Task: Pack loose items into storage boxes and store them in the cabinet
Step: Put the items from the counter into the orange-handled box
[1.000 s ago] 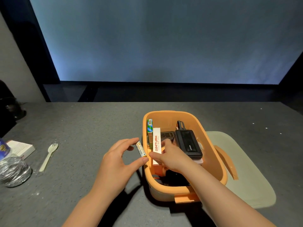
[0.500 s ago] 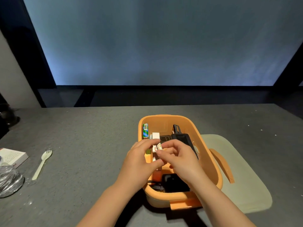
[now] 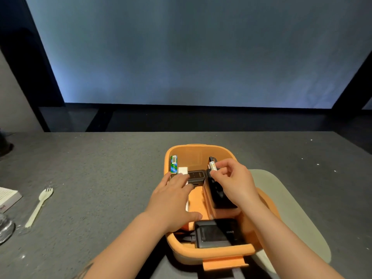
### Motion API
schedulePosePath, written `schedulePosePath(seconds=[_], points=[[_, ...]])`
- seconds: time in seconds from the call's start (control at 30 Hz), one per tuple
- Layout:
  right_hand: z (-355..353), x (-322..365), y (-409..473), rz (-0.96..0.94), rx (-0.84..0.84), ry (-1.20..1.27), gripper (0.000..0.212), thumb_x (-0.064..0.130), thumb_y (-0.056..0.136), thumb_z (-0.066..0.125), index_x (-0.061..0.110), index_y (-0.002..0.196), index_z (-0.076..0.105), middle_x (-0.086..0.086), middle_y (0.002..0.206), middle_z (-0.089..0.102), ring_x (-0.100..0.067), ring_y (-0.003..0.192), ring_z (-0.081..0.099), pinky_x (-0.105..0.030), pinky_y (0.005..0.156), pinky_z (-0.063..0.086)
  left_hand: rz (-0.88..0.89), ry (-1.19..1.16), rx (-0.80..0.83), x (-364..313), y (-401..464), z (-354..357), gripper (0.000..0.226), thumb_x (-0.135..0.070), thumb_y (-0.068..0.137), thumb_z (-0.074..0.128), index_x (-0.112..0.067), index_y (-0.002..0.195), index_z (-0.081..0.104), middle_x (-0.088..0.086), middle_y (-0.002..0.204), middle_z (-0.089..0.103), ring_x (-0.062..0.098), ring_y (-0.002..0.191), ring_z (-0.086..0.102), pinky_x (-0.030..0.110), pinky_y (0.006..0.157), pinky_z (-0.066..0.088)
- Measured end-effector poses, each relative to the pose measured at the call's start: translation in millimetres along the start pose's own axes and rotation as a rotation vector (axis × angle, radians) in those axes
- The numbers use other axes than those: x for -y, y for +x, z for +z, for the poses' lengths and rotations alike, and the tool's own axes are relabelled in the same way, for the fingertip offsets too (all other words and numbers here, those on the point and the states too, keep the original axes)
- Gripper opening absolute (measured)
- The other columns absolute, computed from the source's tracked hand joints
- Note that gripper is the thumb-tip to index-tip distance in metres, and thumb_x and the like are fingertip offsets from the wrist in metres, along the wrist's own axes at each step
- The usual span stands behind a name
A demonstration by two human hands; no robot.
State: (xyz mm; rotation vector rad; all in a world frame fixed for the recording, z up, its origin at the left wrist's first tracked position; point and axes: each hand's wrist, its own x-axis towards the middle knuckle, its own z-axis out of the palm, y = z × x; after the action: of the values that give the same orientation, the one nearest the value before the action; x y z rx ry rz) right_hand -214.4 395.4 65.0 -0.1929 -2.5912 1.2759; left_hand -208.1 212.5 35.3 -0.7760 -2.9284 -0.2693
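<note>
An orange storage box [image 3: 203,253] stands on the grey table, right of centre. My right hand [image 3: 234,182] pinches a small white tube [image 3: 212,165] over the box's far right part. My left hand [image 3: 173,200] lies flat with straight fingers on the items along the box's left side. Inside are a green-blue carton [image 3: 174,163], a white box [image 3: 182,170], a small black device [image 3: 196,175], an upright black pack [image 3: 218,196] and a black charger [image 3: 216,232] at the near end.
A pale green lid [image 3: 298,216] lies under and to the right of the box. A white plastic fork [image 3: 39,206] lies at the left, with a booklet [image 3: 8,197] and a clear bottle [image 3: 5,228] at the left edge. A dark wall runs behind the table.
The small tube has passed from my left hand to my right hand, which has carried it to the box's far right. My left hand has come to rest flat on the items inside.
</note>
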Motion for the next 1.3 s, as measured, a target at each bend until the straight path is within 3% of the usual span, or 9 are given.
schedulePosePath(seconds=[0.23, 0.33, 0.57, 0.77, 0.93, 1.07, 1.13, 1.23, 1.3], points=[[18, -9, 43, -0.163, 0.034, -0.267, 0.017, 0.032, 0.090, 0.064, 0.029, 0.107, 0.064, 0.016, 0.088, 0.062, -0.004, 0.080, 0.057, -0.017, 0.061, 0.043, -0.127, -0.123, -0.074, -1, -9, 3, 0.057, -0.060, 0.084, 0.046, -0.039, 0.137, 0.041, -0.015, 0.150, 0.025, 0.008, 0.141, 0.012, 0.034, 0.116, -0.005], [32, -4, 68, -0.252, 0.136, -0.431, 0.017, 0.034, 0.091, 0.063, 0.026, 0.106, 0.065, 0.011, 0.096, 0.065, -0.009, 0.087, 0.060, -0.028, 0.074, 0.054, -0.155, -0.263, -0.117, 0, -10, 5, 0.047, -0.042, 0.092, 0.047, -0.041, 0.138, 0.038, -0.021, 0.149, 0.025, 0.001, 0.139, 0.011, 0.029, 0.117, 0.000], [72, 3, 104, -0.359, 0.395, -0.978, 0.012, 0.021, 0.094, 0.059, 0.019, 0.103, 0.066, -0.002, 0.093, 0.067, -0.020, 0.081, 0.064, -0.035, 0.076, 0.058, -0.208, -0.371, -0.146, -1, -12, 8, 0.047, -0.032, 0.096, 0.046, -0.041, 0.141, 0.035, -0.024, 0.152, 0.019, -0.002, 0.140, 0.004, 0.024, 0.115, -0.003], [86, -4, 105, -0.297, 0.478, -1.055, 0.013, 0.019, 0.093, 0.058, 0.019, 0.104, 0.064, -0.002, 0.094, 0.064, -0.020, 0.084, 0.063, -0.036, 0.079, 0.057, -0.211, -0.433, -0.183, 0, -12, 9, 0.044, -0.025, 0.096, 0.045, -0.033, 0.139, 0.043, -0.018, 0.152, 0.026, -0.001, 0.142, 0.007, 0.025, 0.118, -0.003], [72, 6, 95, -0.249, 0.318, -0.763, 0.021, 0.036, 0.088, 0.063, 0.027, 0.108, 0.065, 0.006, 0.092, 0.066, -0.014, 0.076, 0.061, -0.030, 0.062, 0.051, -0.244, -0.729, -0.203, 13, -35, 15, 0.046, -0.038, 0.096, 0.041, -0.034, 0.141, 0.039, -0.020, 0.154, 0.024, -0.008, 0.141, 0.004, 0.029, 0.118, 0.009], [60, 53, 53, -0.383, 0.126, -0.318, 0.018, 0.038, 0.086, 0.056, 0.037, 0.102, 0.063, 0.019, 0.078, 0.063, -0.004, 0.066, 0.058, -0.029, 0.050, 0.044, -0.354, -0.679, -0.259, 55, -105, 35, 0.048, -0.046, 0.096, 0.041, -0.046, 0.142, 0.030, -0.025, 0.153, 0.023, -0.012, 0.139, 0.013, 0.024, 0.117, 0.014], [67, 86, 11, -0.433, 0.181, -0.079, 0.016, 0.039, 0.085, 0.060, 0.042, 0.100, 0.063, 0.017, 0.077, 0.066, -0.010, 0.060, 0.059, -0.031, 0.052, 0.047, -0.562, -0.763, -0.473, 75, -144, 38, 0.038, -0.031, 0.096, 0.051, -0.046, 0.129, 0.044, -0.022, 0.143, 0.040, -0.015, 0.129, 0.031, 0.018, 0.111, 0.026], [110, 121, -61, -0.470, 0.279, 0.180, 0.017, 0.045, 0.081, 0.062, 0.040, 0.096, 0.067, 0.015, 0.076, 0.066, -0.012, 0.053, 0.053, -0.016, 0.047, 0.040, -0.852, -0.739, -0.853, 112, -192, 28, 0.039, -0.006, 0.089, 0.061, -0.039, 0.109, 0.059, -0.012, 0.120, 0.058, -0.011, 0.109, 0.050, 0.002, 0.089, 0.034], [153, 124, -98, -0.433, 0.427, 0.253, 0.009, 0.030, 0.082, 0.068, 0.036, 0.089, 0.069, 0.010, 0.071, 0.065, -0.011, 0.043, 0.044, -0.011, 0.044, 0.033, -0.985, -0.729, -0.985, 138, -216, 16, 0.040, 0.000, 0.086, 0.060, -0.035, 0.104, 0.062, -0.012, 0.112, 0.060, -0.008, 0.102, 0.053, -0.002, 0.078, 0.035]])
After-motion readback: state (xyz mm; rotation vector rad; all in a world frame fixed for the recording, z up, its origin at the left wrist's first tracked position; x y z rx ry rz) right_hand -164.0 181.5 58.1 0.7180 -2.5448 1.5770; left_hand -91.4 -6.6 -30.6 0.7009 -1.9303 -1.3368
